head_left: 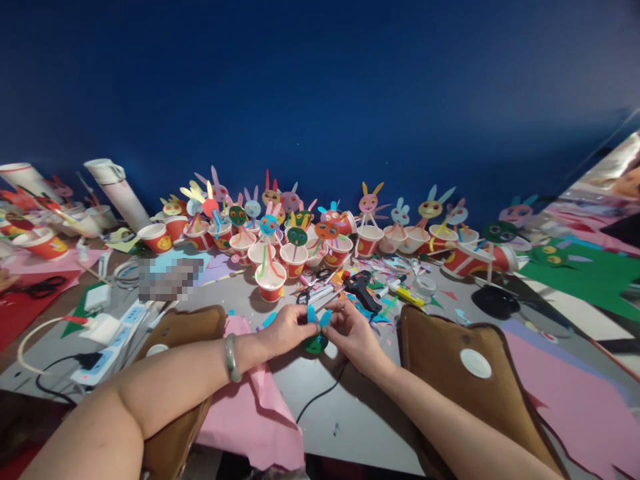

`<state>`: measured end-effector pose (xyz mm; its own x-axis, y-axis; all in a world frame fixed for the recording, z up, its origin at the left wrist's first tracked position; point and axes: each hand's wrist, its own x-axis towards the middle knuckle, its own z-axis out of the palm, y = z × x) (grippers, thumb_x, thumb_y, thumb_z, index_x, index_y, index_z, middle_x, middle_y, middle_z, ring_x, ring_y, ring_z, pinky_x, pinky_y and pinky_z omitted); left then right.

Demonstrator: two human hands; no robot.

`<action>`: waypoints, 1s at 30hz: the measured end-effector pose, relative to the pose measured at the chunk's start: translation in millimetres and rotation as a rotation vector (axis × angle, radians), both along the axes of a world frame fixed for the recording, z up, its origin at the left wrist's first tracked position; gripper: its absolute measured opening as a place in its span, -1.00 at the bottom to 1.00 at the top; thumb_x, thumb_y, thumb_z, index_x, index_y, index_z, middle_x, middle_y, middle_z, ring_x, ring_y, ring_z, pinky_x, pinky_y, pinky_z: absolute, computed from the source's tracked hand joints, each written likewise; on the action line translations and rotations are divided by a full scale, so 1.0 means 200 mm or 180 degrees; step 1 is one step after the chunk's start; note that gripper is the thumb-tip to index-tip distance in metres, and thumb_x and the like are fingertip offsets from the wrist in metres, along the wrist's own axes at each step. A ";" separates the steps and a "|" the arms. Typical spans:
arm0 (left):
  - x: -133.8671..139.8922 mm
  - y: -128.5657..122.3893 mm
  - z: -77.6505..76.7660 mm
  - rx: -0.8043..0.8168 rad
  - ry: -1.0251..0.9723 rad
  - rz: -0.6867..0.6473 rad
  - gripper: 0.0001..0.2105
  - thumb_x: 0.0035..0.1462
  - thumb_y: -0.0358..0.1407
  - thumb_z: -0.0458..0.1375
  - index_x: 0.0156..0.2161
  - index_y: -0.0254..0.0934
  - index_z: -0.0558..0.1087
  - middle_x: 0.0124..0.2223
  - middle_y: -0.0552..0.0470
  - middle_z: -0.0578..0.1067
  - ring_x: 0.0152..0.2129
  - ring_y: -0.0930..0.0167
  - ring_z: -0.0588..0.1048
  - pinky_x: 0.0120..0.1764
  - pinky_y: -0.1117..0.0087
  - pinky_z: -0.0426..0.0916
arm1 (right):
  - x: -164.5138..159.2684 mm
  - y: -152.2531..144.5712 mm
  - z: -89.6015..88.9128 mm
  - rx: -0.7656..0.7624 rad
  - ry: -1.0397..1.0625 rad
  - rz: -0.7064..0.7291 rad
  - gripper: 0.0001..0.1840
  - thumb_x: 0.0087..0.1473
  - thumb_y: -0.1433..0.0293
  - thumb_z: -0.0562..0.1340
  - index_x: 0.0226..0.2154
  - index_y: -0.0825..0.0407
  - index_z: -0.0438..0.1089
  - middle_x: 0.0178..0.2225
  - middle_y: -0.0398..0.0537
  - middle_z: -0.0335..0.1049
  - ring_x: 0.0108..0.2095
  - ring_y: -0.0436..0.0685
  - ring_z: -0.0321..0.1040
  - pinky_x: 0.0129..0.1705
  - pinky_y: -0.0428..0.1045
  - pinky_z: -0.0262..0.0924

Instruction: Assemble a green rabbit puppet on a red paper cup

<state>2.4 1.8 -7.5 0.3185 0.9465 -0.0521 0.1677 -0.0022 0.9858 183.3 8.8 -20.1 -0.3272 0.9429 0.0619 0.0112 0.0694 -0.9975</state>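
Between my two hands is a paper rabbit face (pixel 316 345), a dark green round with two blue ears standing up from it. My left hand (pixel 291 328), with a bangle (pixel 233 359) on its wrist, pinches the paper at the base of the left ear. On the other side my right hand (pixel 347 328) pinches it near the right ear. Both thumbs and fingertips meet close together, partly covering the face. Just beyond my hands lie a black glue gun (pixel 364 291) and a paper cup (pixel 271 283) with coloured strips in it.
Several red-and-white cups with paper rabbits (pixel 370 237) line the blue wall. Brown cushions (pixel 450 373) lie beside both forearms. Pink paper (pixel 250 417) hangs over the front edge. A power strip (pixel 113 341) with cables lies left; a white bottle (pixel 120 193) stands behind.
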 end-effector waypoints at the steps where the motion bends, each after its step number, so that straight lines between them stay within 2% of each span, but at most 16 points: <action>1: 0.00 0.00 0.00 0.0003 -0.0002 -0.0015 -0.90 0.00 -0.35 0.19 -0.40 -0.38 0.50 -0.40 0.04 0.48 -0.45 0.47 0.37 -0.35 0.47 0.26 | 0.00 0.00 0.00 0.0000 -0.0002 -0.0001 -0.55 -0.08 0.26 0.40 -0.17 -0.01 0.23 -0.52 -0.28 0.28 -0.51 -0.03 0.24 -0.44 -0.08 0.13; 10: 0.02 -0.01 0.02 -0.0092 -0.0294 0.0061 -0.86 -0.07 -0.34 0.20 -0.37 -0.38 0.51 -0.41 0.02 0.51 -0.46 0.47 0.38 -0.37 0.48 0.29 | -0.01 -0.01 0.00 0.0092 -0.0025 -0.0031 -0.60 -0.06 0.25 0.40 -0.22 -0.01 0.28 -0.48 -0.22 0.34 -0.48 -0.01 0.29 -0.44 -0.08 0.19; 21: 0.02 -0.01 0.03 -0.0232 -0.0202 0.0037 -0.87 -0.07 -0.33 0.18 -0.39 -0.37 0.47 -0.45 0.08 0.46 -0.51 0.52 0.32 -0.40 0.50 0.24 | -0.01 -0.01 -0.02 0.0030 0.0047 0.0002 -0.62 -0.02 0.24 0.39 -0.21 -0.01 0.28 -0.48 -0.24 0.32 -0.47 -0.01 0.28 -0.43 -0.08 0.17; 30: 0.02 -0.01 0.01 -0.0042 -0.0141 0.0076 -0.89 -0.03 -0.35 0.18 -0.38 -0.37 0.49 -0.41 0.04 0.48 -0.45 0.48 0.36 -0.36 0.48 0.29 | -0.01 -0.02 -0.02 0.0062 0.0040 -0.0073 -0.63 -0.05 0.25 0.40 -0.24 -0.02 0.27 -0.48 -0.23 0.34 -0.46 0.00 0.31 -0.40 -0.05 0.24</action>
